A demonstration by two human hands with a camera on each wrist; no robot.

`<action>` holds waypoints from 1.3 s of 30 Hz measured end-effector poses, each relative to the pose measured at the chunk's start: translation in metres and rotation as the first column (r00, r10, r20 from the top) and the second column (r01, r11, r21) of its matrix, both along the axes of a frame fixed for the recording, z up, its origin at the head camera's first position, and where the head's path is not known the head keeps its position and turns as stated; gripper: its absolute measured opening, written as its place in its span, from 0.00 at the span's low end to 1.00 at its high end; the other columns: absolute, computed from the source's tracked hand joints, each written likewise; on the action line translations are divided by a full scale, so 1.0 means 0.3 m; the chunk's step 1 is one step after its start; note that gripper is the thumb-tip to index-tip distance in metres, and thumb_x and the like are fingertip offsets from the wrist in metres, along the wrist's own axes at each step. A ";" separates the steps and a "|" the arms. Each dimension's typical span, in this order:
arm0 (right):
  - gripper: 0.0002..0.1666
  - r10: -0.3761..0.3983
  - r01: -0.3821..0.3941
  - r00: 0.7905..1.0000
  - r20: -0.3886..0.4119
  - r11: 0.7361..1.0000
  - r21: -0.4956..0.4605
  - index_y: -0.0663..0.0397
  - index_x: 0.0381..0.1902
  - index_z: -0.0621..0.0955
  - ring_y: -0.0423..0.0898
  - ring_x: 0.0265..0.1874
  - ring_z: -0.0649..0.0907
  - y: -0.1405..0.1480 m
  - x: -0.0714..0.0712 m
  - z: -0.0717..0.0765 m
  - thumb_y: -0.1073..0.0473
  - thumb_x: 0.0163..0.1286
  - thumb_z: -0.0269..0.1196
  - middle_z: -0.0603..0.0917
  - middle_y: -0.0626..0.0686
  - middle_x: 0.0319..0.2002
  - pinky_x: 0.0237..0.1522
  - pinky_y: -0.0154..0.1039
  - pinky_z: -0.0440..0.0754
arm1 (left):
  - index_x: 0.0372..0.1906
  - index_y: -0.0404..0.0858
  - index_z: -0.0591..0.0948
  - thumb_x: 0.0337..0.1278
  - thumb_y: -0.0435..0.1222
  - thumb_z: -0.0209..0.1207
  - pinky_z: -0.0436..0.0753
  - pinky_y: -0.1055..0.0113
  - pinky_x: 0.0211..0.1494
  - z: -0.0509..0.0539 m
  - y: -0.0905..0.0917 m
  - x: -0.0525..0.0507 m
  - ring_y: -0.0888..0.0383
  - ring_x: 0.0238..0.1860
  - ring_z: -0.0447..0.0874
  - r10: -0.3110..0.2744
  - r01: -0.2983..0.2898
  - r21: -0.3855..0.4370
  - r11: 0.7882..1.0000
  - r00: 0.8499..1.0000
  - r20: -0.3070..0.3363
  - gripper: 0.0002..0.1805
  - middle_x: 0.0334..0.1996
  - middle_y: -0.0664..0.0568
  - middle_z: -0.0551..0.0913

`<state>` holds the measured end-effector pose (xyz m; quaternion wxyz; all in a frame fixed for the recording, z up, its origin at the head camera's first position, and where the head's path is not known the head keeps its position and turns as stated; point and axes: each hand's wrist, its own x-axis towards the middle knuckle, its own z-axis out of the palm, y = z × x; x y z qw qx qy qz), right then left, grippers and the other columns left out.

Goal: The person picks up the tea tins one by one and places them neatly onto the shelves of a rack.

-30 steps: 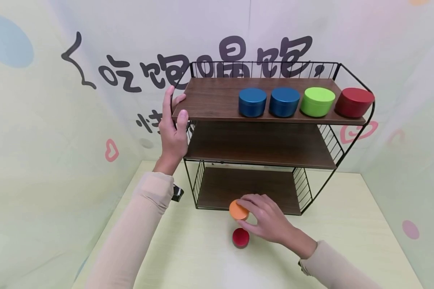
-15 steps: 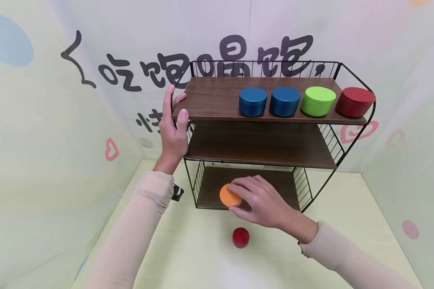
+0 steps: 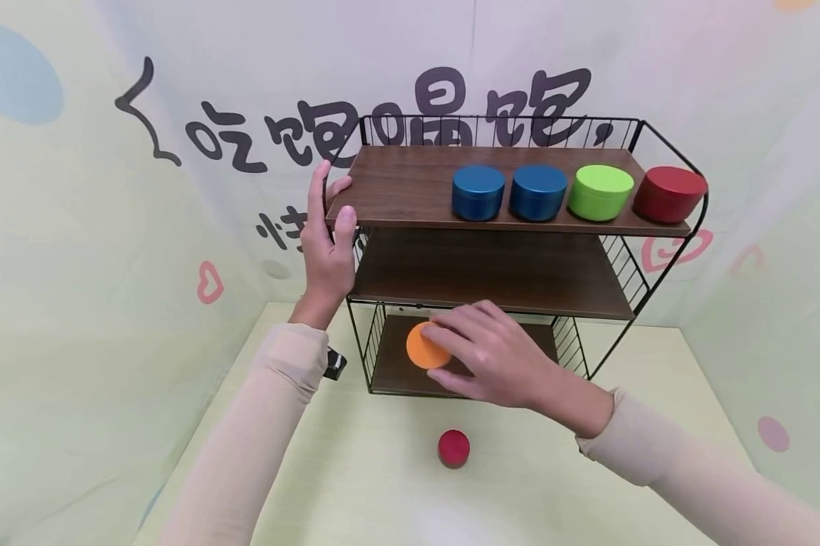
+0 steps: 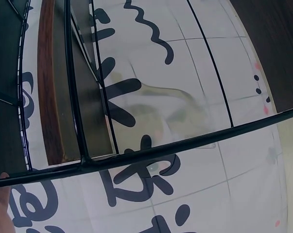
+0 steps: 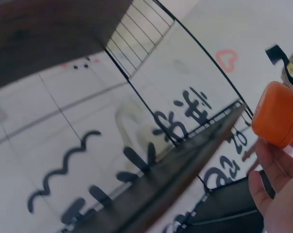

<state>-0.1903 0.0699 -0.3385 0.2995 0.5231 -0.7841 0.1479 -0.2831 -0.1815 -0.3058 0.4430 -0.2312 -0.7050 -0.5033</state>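
My right hand point(image 3: 494, 356) pinches an orange round tin point(image 3: 428, 346) between thumb and fingers, in front of the lower part of a three-tier shelf rack point(image 3: 410, 182). In the right wrist view the orange tin point(image 5: 277, 114) is tilted, its side and lid seam showing. At the rack's top left side, my left hand point(image 3: 328, 250) grips the frame, thumb against the front edge of the top board. Only a little of the left hand point(image 4: 0, 213) enters the left wrist view. A red round tin point(image 3: 453, 448) lies on the table before the rack.
On the top board stand two blue tins point(image 3: 478, 192), a green tin point(image 3: 601, 192) and a red tin point(image 3: 670, 194), in a row toward the right. Black wire sides point(image 3: 572, 349) bound the rack. A printed cloth backdrop point(image 3: 177, 227) surrounds the pale table point(image 3: 355, 470).
My right hand has lifted the orange tin up and slightly left, from near the table red tin to in front of the lower shelf. The left hand has stayed put.
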 end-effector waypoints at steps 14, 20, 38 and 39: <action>0.31 0.020 -0.025 0.989 -0.144 0.999 -0.031 0.58 0.54 0.83 0.54 0.49 0.82 -0.015 -0.028 0.224 0.47 0.57 0.73 0.84 0.59 0.50 0.50 0.48 0.78 | 0.75 0.40 0.61 0.68 0.44 0.45 0.70 0.64 0.57 0.000 -0.005 0.004 0.57 0.59 0.76 0.009 -0.009 -0.020 1.000 1.000 0.016 0.32 0.60 0.47 0.80; 0.31 0.021 -0.034 0.981 -0.192 0.997 -0.063 0.60 0.54 0.82 0.56 0.49 0.82 -0.024 -0.056 0.306 0.49 0.57 0.73 0.84 0.60 0.49 0.50 0.50 0.77 | 0.75 0.38 0.61 0.68 0.43 0.45 0.70 0.65 0.55 -0.003 -0.002 0.003 0.57 0.55 0.78 0.013 -0.013 -0.010 1.000 1.000 0.020 0.32 0.60 0.45 0.80; 0.30 -0.103 0.076 0.967 -0.232 0.990 -0.123 0.61 0.55 0.82 0.59 0.53 0.78 -0.052 -0.159 0.424 0.46 0.63 0.68 0.84 0.61 0.49 0.55 0.53 0.70 | 0.75 0.40 0.62 0.68 0.44 0.46 0.71 0.65 0.53 0.001 -0.003 0.002 0.57 0.59 0.76 0.000 0.000 -0.005 1.000 1.000 0.010 0.32 0.60 0.47 0.80; 0.30 -0.111 0.084 0.968 -0.224 0.989 -0.124 0.61 0.55 0.82 0.59 0.53 0.78 -0.054 -0.163 0.427 0.46 0.63 0.68 0.84 0.60 0.49 0.55 0.53 0.70 | 0.75 0.40 0.62 0.68 0.44 0.46 0.71 0.65 0.53 0.001 -0.003 0.002 0.57 0.59 0.76 -0.001 0.001 -0.004 1.000 1.000 0.009 0.32 0.59 0.47 0.80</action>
